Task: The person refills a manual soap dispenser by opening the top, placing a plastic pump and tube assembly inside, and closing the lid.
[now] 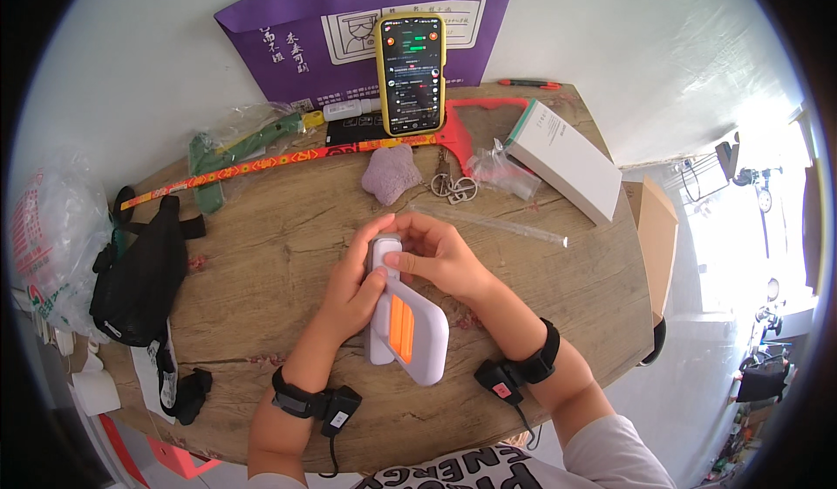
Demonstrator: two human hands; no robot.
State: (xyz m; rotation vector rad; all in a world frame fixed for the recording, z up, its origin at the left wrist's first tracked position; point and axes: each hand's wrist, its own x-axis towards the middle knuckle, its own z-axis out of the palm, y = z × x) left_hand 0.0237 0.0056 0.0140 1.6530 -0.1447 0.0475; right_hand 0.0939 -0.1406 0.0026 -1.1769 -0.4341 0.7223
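Over the near middle of the table, both hands grip a lavender plastic hand tool (pixel 429 332) whose exact kind I cannot tell. My left hand (pixel 350 289) wraps the left side of its narrow body, with the thumb pressed on it. From the other side my right hand (pixel 441 260) curls its fingers around the top end, thumb resting on the front. A wide slanted head with an orange ribbed panel (pixel 402 329) points toward me. Behind that head shows a straight lavender lower part (pixel 379 352). My fingers hide some of the upper end.
A phone in a yellow case (pixel 412 74) leans on a purple envelope (pixel 288 51). Before it lie a red-handled saw (pixel 454 142), a star-shaped plush (pixel 392 174) and keys (pixel 451 188). A white box (pixel 565 162) stands right; a black bag (pixel 140 280) lies left.
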